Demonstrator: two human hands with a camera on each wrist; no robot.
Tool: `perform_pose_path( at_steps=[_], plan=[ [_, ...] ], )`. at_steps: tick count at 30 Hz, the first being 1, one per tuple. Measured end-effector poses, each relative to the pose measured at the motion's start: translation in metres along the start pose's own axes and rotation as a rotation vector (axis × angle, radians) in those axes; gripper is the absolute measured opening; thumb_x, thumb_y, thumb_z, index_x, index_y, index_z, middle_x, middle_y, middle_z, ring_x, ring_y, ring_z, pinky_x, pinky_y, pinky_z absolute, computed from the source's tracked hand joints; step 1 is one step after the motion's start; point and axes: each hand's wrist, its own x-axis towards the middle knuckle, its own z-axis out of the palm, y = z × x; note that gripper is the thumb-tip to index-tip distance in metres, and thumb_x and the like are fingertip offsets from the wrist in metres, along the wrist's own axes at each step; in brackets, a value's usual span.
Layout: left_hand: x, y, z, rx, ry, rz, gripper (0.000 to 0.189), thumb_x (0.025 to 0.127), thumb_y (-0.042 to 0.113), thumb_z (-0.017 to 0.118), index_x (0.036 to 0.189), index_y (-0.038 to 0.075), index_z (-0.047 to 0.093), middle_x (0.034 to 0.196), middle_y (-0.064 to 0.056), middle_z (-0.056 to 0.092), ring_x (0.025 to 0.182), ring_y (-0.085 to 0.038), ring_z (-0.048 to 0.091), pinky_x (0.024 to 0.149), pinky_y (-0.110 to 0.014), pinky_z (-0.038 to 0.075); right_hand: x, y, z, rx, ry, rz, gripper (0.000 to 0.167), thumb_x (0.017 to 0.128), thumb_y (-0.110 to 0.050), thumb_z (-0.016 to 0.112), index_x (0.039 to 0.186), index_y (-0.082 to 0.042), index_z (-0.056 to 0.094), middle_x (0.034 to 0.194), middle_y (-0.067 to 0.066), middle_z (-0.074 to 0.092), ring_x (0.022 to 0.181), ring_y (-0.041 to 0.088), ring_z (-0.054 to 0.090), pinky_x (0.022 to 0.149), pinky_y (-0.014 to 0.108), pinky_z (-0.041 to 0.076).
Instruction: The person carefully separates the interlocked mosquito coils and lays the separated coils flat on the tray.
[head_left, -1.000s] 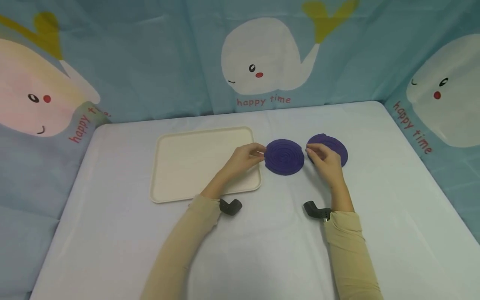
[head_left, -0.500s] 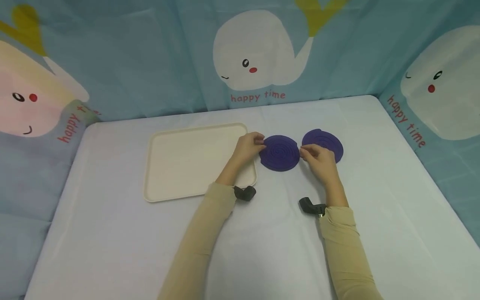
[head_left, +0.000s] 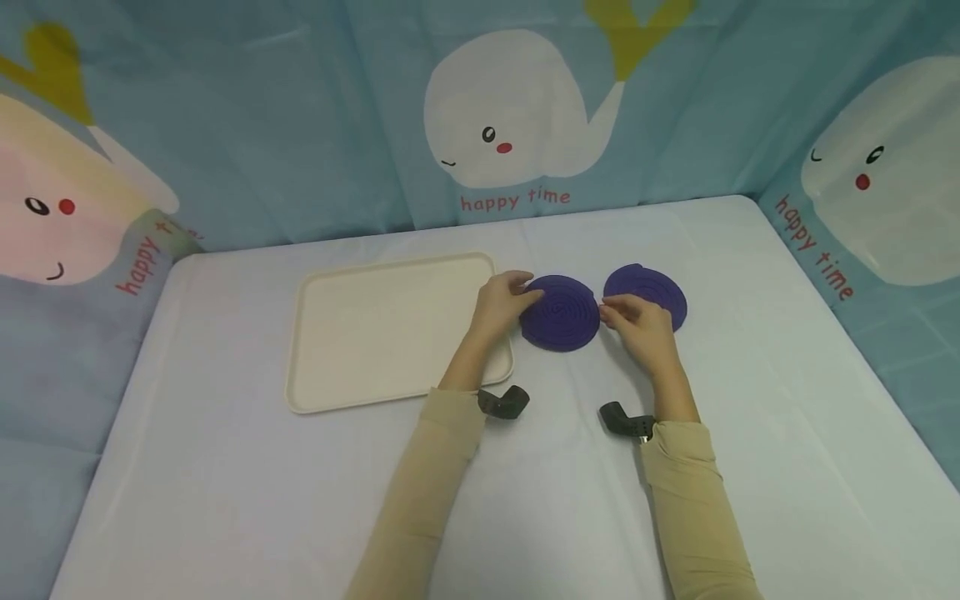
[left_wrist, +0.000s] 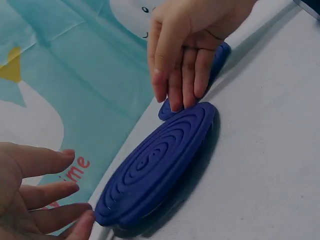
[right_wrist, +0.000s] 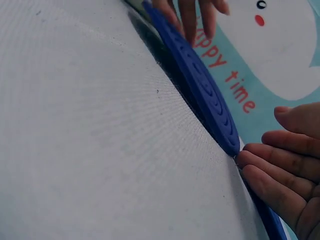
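Note:
Two round purple mats with a spiral pattern lie side by side on the white table. My left hand (head_left: 497, 305) is at the left edge of the nearer mat (head_left: 561, 321), fingers spread and a fingertip at its rim in the left wrist view. On the opposite rim rest the fingertips of my right hand (head_left: 641, 325), held straight. The same mat (left_wrist: 155, 165) looks slightly raised on one side, with a shadow beneath it. My right hand partly covers the second mat (head_left: 660, 287), farther right.
A cream rectangular tray (head_left: 375, 333) stands left of the mats, its right edge under my left hand and wrist. A blue curtain (head_left: 322, 125) with whale prints hangs behind the table (head_left: 255, 500).
My left forearm has swung right, and its thumb now shows over the mat's left edge. My right fingertips have closed a small gap to the mat's right rim. The head view shifted slightly.

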Motion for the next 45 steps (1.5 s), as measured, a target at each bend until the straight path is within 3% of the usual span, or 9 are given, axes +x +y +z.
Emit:
perform_pose_path(
  at_steps=[4, 8, 16, 20, 25, 30, 34, 39, 45],
  plan=[
    [-0.003, -0.003, 0.001, -0.114, 0.053, -0.041, 0.041, 0.086, 0.018, 0.07, 0.123, 0.005, 0.06, 0.124, -0.01, 0.061, 0.112, -0.023, 0.059, 0.094, -0.029, 0.047, 0.0, 0.0, 0.001, 0.006, -0.005, -0.001, 0.029, 0.091, -0.015, 0.064, 0.11, 0.005, 0.065, 0.099, 0.02, 0.069, 0.086, 0.032, 0.068, 0.065, 0.007, 0.045],
    [-0.007, -0.003, 0.003, -0.17, 0.016, -0.048, 0.041, 0.082, 0.01, 0.073, 0.121, 0.007, 0.062, 0.118, -0.01, 0.064, 0.107, -0.022, 0.061, 0.09, -0.027, 0.049, -0.001, -0.002, 0.0, 0.021, -0.064, 0.029, 0.032, 0.088, -0.012, 0.068, 0.115, 0.004, 0.063, 0.104, 0.02, 0.067, 0.09, 0.033, 0.067, 0.069, 0.013, 0.049],
    [-0.017, -0.005, 0.013, -0.343, 0.0, 0.042, 0.041, 0.082, -0.003, 0.069, 0.122, 0.005, 0.061, 0.114, -0.014, 0.065, 0.101, -0.026, 0.064, 0.085, -0.026, 0.052, 0.0, -0.001, 0.002, 0.005, -0.139, 0.073, 0.045, 0.085, -0.013, 0.071, 0.123, 0.005, 0.055, 0.106, 0.026, 0.063, 0.094, 0.038, 0.064, 0.079, 0.042, 0.054],
    [-0.024, -0.009, 0.021, -0.499, -0.024, 0.063, 0.038, 0.085, -0.001, 0.066, 0.123, 0.002, 0.059, 0.118, -0.014, 0.062, 0.105, -0.025, 0.061, 0.09, -0.027, 0.05, -0.001, 0.002, 0.003, 0.05, -0.114, 0.095, 0.039, 0.083, -0.01, 0.072, 0.115, 0.006, 0.058, 0.102, 0.025, 0.065, 0.089, 0.027, 0.065, 0.075, 0.027, 0.052],
    [-0.031, -0.012, 0.028, -0.628, -0.098, 0.093, 0.042, 0.088, 0.003, 0.063, 0.129, 0.004, 0.055, 0.127, -0.013, 0.056, 0.113, -0.027, 0.057, 0.095, -0.031, 0.047, -0.002, 0.005, 0.006, 0.26, -0.096, 0.111, 0.032, 0.08, 0.001, 0.071, 0.107, 0.01, 0.056, 0.102, 0.023, 0.066, 0.082, 0.003, 0.062, 0.072, 0.013, 0.05],
    [-0.031, -0.014, 0.028, -0.52, -0.16, 0.134, 0.047, 0.09, 0.01, 0.063, 0.135, 0.005, 0.049, 0.135, -0.012, 0.052, 0.122, -0.026, 0.051, 0.1, -0.033, 0.043, 0.001, 0.0, 0.01, 0.417, -0.098, 0.102, 0.033, 0.079, 0.005, 0.071, 0.106, 0.013, 0.054, 0.094, 0.0, 0.068, 0.081, 0.0, 0.064, 0.073, 0.015, 0.052],
    [-0.032, -0.011, 0.028, -0.414, -0.167, 0.144, 0.049, 0.09, 0.014, 0.063, 0.136, 0.005, 0.048, 0.134, -0.012, 0.053, 0.125, -0.025, 0.048, 0.105, -0.034, 0.037, 0.001, -0.003, 0.01, 0.43, -0.096, 0.103, 0.034, 0.08, 0.003, 0.071, 0.108, 0.013, 0.054, 0.093, -0.003, 0.068, 0.081, 0.001, 0.064, 0.073, 0.015, 0.051],
    [-0.032, -0.012, 0.03, -0.428, -0.123, 0.111, 0.05, 0.088, 0.014, 0.065, 0.135, 0.005, 0.049, 0.133, -0.011, 0.054, 0.125, -0.024, 0.048, 0.106, -0.035, 0.036, 0.0, -0.007, 0.01, 0.48, -0.084, 0.111, 0.029, 0.08, 0.004, 0.07, 0.105, 0.01, 0.056, 0.089, -0.007, 0.067, 0.08, 0.002, 0.064, 0.072, 0.015, 0.051],
    [-0.033, -0.014, 0.031, -0.51, -0.078, 0.061, 0.051, 0.087, 0.014, 0.068, 0.133, 0.004, 0.05, 0.131, -0.01, 0.056, 0.124, -0.021, 0.049, 0.105, -0.03, 0.036, -0.004, -0.01, 0.015, 0.743, -0.12, 0.175, 0.017, 0.085, 0.004, 0.064, 0.094, -0.011, 0.065, 0.088, -0.005, 0.068, 0.078, 0.007, 0.064, 0.07, 0.018, 0.052]
  ],
)
